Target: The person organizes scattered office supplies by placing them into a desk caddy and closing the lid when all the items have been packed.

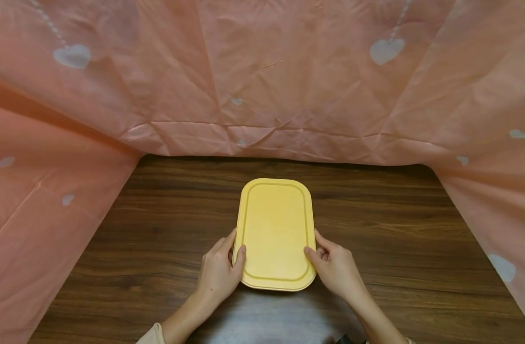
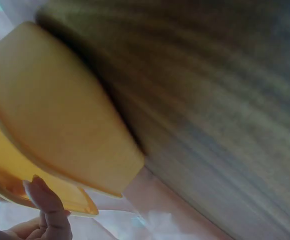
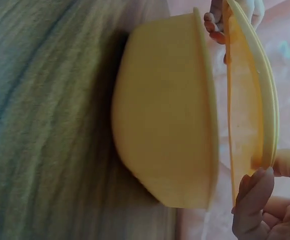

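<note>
A yellow rectangular lid (image 1: 277, 229) with rounded corners and a grooved border is held level between two hands. The left hand (image 1: 219, 270) pinches its left edge, thumb on top and fingers beneath. On the opposite edge, the right hand (image 1: 337, 267) grips it the same way. Under the lid, a deep yellow container (image 3: 165, 110) stands upright on the table, apart from the lid by a visible gap in the right wrist view. From the head, the lid hides the container. The container's inside cannot be seen.
A dark brown wood-grain table (image 1: 168, 215) lies beneath everything. Pink cloth (image 1: 288, 81) with white hearts hangs along the back and both sides. A small dark object (image 1: 345, 339) shows at the bottom edge near the right forearm.
</note>
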A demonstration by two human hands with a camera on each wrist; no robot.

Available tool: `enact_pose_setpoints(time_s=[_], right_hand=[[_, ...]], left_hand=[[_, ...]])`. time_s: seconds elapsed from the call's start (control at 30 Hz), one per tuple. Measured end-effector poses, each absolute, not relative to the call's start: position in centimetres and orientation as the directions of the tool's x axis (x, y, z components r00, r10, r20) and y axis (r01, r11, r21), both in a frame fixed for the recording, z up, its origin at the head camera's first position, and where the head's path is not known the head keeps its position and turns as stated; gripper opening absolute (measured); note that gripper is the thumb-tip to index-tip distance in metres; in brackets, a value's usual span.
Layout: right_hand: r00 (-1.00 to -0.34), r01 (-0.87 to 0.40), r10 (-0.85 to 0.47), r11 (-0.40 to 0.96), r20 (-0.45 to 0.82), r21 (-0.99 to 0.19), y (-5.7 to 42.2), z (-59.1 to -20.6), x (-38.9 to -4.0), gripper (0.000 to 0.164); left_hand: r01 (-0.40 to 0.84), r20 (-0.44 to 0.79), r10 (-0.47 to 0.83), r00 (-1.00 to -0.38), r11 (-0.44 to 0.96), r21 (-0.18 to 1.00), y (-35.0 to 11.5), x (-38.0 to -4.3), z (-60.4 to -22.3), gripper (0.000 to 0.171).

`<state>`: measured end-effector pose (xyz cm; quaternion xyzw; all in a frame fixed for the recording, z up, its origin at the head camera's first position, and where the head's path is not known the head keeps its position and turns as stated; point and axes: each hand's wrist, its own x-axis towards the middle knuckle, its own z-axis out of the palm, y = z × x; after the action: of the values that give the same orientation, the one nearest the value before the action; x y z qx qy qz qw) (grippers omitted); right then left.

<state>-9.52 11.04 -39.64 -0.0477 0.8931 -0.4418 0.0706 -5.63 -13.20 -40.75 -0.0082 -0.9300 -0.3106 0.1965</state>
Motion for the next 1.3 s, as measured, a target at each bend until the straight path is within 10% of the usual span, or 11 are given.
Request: enact_pose_setpoints(time_s=[1.3], right_hand=[[-0.974, -0.042, -0.198, 0.642, -0.113, -0.766, 10.4, -41.9, -10.1, 0.056]], left_hand=[[0.107, 0.313, -0.033, -0.949, 0.902, 0.419, -13.7, -6.0, -42.8, 0.045]])
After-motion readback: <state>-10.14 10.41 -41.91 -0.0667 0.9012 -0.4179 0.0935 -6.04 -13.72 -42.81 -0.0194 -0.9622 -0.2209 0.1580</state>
